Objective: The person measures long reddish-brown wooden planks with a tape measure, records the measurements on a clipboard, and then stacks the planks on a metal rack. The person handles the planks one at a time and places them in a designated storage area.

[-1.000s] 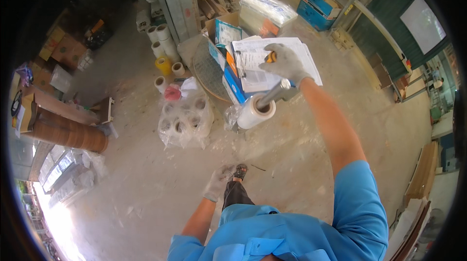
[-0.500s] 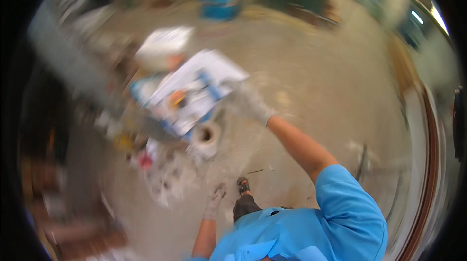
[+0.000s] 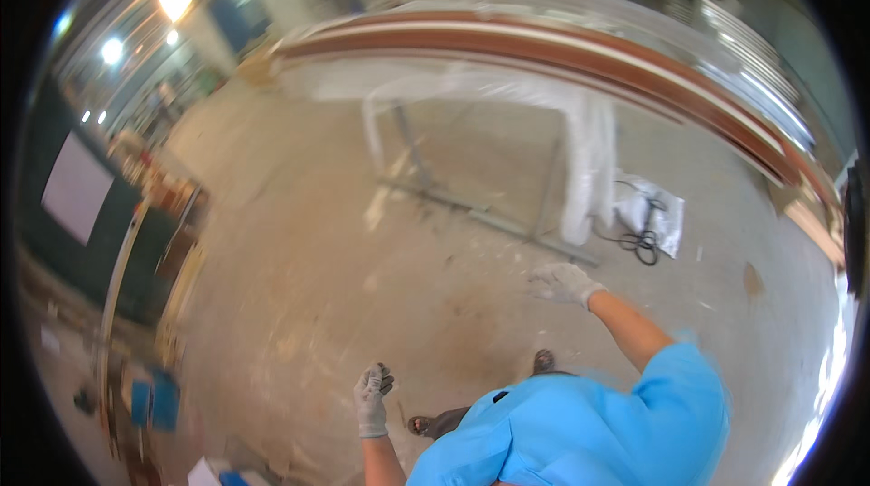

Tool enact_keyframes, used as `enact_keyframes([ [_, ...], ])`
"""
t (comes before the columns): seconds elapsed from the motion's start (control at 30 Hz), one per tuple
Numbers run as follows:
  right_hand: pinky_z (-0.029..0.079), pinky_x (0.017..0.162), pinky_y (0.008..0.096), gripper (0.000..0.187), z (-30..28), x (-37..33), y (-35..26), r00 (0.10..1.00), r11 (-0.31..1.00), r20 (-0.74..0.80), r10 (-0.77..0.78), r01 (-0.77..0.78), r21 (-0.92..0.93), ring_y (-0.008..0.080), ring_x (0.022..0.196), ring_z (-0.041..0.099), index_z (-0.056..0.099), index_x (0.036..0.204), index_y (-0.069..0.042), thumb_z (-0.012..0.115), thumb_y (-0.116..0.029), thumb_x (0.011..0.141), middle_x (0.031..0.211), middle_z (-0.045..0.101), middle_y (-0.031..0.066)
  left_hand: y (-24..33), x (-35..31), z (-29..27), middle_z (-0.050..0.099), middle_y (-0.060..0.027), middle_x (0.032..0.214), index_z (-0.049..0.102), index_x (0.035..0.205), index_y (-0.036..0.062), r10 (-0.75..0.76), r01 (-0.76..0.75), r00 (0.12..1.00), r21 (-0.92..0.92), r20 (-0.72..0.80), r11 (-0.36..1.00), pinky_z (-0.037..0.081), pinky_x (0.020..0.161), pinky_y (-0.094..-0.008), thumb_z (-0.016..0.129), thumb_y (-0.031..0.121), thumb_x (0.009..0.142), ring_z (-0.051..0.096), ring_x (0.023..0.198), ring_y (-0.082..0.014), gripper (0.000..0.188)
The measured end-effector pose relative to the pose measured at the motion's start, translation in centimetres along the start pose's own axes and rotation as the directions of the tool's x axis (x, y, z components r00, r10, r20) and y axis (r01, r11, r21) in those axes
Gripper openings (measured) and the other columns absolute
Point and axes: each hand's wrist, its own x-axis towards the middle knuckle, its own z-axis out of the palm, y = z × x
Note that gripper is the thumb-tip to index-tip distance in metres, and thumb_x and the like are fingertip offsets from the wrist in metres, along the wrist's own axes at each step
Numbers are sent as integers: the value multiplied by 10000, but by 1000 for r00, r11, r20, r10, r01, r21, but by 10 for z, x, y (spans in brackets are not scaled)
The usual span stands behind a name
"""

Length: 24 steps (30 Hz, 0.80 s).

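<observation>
My left hand, in a pale grey work glove, hangs low over the floor with its fingers curled in. Dark patches show at the fingertips; whether anything small is held there I cannot make out. My right hand, gloved the same way, reaches forward over the floor with fingers stretched out and nothing in it. Nearest to it stands a metal rack partly wrapped in clear plastic film. Long brown profiles with a white stripe lie across its top.
A black cable lies on a white plastic sheet right of the rack. On the left stand a dark green board with a pale sheet and a blue box. Stacked silvery profiles are at the back right.
My view has swung to the right, from a cluttered table with white sheets and a roll to the wrapped rack. My right hand has come away from that table.
</observation>
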Motion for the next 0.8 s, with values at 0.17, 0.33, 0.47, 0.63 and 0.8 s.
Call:
enact_keyframes([
  [0.17, 514, 983, 400, 405, -90, -127, 141, 894, 935, -290, 342, -293, 201, 297, 1113, 665, 697, 1212, -138, 743, -314, 850, 1158, 720, 100, 31, 64, 238, 698, -126, 1135, 624, 1260, -10, -124, 117, 909, 42, 398, 992, 555, 875, -383, 617, 334, 1022, 690, 993, -236, 419],
  [0.33, 497, 1001, 433, 405, -202, -176, 203, 711, 874, -512, 482, -424, 235, 333, 1152, 633, 695, 1219, -141, 727, -288, 843, 1218, 690, 123, 64, 104, 436, 698, -130, 1115, 578, 1319, -8, -160, 234, 683, -7, 712, 972, 558, 880, -405, 614, 328, 1023, 688, 997, -254, 449],
  [0.47, 491, 1009, 435, 484, -283, -152, 247, 687, 894, -587, 429, -418, 164, 336, 1178, 616, 665, 1273, -146, 755, -299, 823, 1255, 669, 123, 81, 140, 571, 672, -139, 1126, 535, 1352, 13, -131, 308, 621, -87, 772, 947, 552, 889, -416, 612, 354, 1020, 676, 1009, -268, 482],
  [0.63, 441, 1077, 435, 652, -372, -73, 317, 721, 933, -664, 197, -347, -100, 332, 1263, 553, 572, 1387, -142, 778, -320, 794, 1356, 608, 127, 106, 232, 699, 583, -172, 1225, 440, 1377, 14, -18, 321, 663, -263, 748, 910, 527, 965, -476, 615, 408, 1011, 649, 1008, -319, 566],
  [0.8, 400, 1131, 445, 774, -444, -1, 380, 844, 889, -485, 229, -384, -248, 349, 1318, 507, 530, 1430, -131, 816, -380, 756, 1424, 561, 142, 129, 318, 777, 561, -213, 1245, 436, 1314, 20, -43, 346, 823, -440, 566, 829, 579, 897, -481, 650, 395, 992, 640, 1016, -347, 539],
])
